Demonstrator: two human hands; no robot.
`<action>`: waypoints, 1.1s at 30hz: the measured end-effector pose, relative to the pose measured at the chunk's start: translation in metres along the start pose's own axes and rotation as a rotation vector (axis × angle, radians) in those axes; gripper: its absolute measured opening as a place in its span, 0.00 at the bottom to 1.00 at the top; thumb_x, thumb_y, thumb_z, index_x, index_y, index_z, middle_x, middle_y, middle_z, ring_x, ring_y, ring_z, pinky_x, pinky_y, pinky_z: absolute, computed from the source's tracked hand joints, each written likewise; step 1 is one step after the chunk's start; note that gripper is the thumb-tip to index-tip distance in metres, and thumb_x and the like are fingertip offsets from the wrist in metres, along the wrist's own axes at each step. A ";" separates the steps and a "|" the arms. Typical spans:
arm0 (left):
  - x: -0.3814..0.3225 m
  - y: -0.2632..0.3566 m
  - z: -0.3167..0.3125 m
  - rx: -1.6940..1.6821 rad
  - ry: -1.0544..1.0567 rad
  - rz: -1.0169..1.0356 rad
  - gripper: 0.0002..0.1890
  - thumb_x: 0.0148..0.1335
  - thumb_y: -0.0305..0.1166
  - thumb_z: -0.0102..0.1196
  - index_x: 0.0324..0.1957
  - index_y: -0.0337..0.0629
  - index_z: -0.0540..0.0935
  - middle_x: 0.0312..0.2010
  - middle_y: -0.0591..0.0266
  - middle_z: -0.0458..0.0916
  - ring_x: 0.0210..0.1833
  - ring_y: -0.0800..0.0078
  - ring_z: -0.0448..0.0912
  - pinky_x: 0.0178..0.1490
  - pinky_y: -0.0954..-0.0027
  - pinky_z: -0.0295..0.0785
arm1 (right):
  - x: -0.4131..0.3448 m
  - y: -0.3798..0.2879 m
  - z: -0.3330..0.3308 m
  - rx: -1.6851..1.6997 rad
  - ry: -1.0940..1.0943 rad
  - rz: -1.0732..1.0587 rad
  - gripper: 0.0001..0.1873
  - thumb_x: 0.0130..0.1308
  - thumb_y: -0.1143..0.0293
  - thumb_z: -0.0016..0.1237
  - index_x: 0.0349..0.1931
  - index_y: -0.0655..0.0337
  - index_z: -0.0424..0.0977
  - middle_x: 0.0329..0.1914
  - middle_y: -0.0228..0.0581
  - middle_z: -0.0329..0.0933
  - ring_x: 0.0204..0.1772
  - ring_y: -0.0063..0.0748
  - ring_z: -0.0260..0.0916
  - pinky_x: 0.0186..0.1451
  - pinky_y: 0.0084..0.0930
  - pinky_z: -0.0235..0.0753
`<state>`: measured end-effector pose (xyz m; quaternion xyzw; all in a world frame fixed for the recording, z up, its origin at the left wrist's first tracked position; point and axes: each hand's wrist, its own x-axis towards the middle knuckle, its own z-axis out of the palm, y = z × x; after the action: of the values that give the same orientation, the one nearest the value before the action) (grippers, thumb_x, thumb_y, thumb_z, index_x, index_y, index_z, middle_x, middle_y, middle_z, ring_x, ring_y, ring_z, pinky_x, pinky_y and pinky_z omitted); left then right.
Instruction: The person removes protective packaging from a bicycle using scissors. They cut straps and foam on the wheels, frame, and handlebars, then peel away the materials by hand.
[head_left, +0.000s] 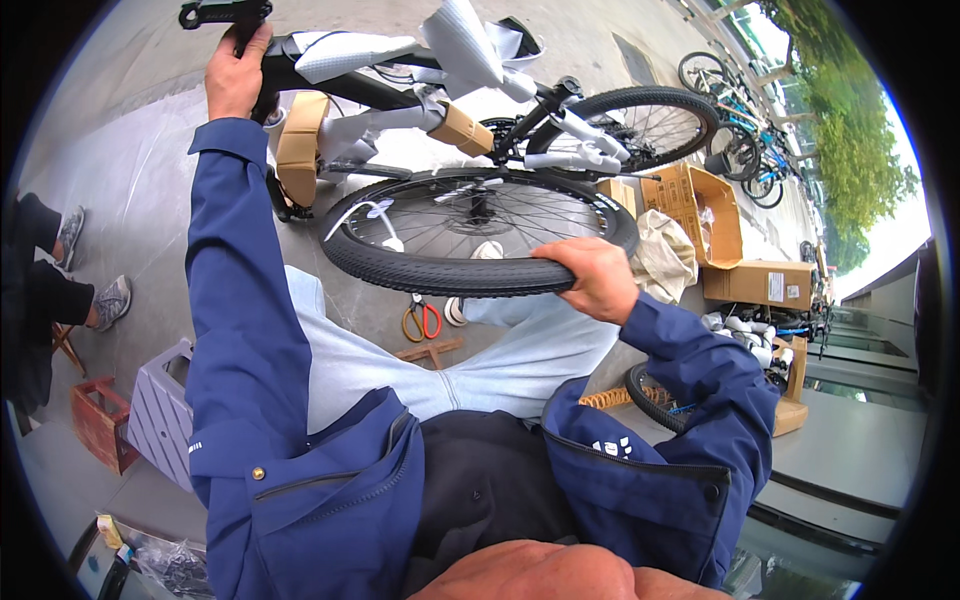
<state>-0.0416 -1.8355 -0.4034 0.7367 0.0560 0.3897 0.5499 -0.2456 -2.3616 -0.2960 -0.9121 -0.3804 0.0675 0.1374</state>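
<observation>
My left hand (236, 75) is closed around the black stem (251, 26) at the front of a bicycle frame (360, 88), parts of which are wrapped in white foam and cardboard. My right hand (592, 277) grips the tyre of a loose bicycle wheel (450, 276), fingers over its near right edge. That wheel lies tilted beside the frame, its spokes and disc rotor facing up. A rear wheel (637, 127) sits at the frame's far right end. Scissors (421, 321) with red and orange handles lie on the floor near my foot.
An open cardboard box (712, 217), a closed carton (757, 283) and a cream cloth bag (664, 255) stand at the right. Parked bicycles (750, 142) are farther off. A grey plastic stool (161, 420) and a red wooden stool (101, 424) are at the left, near another person's feet (111, 302).
</observation>
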 end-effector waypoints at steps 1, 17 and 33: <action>-0.002 0.001 0.002 0.020 0.010 -0.002 0.28 0.70 0.52 0.67 0.59 0.39 0.86 0.51 0.56 0.90 0.54 0.64 0.85 0.62 0.65 0.75 | 0.000 -0.006 0.010 -0.011 0.013 -0.013 0.24 0.51 0.74 0.66 0.52 0.52 0.83 0.43 0.39 0.86 0.48 0.49 0.84 0.51 0.42 0.83; 0.000 -0.004 -0.005 0.101 0.009 0.062 0.26 0.70 0.51 0.67 0.57 0.38 0.86 0.48 0.55 0.90 0.52 0.64 0.85 0.60 0.64 0.76 | -0.041 0.065 -0.018 -0.005 -0.049 -0.034 0.30 0.44 0.76 0.66 0.54 0.53 0.81 0.49 0.39 0.86 0.57 0.47 0.82 0.64 0.41 0.77; -0.003 0.009 0.016 -0.095 0.122 -0.011 0.26 0.62 0.53 0.74 0.42 0.37 0.85 0.36 0.61 0.87 0.39 0.67 0.82 0.49 0.66 0.77 | -0.039 -0.007 0.049 -0.120 0.027 0.072 0.26 0.48 0.75 0.64 0.53 0.52 0.82 0.49 0.32 0.86 0.54 0.41 0.83 0.58 0.39 0.76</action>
<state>-0.0362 -1.8530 -0.3983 0.6843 0.0747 0.4330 0.5820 -0.2887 -2.3745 -0.3399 -0.9326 -0.3487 0.0374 0.0852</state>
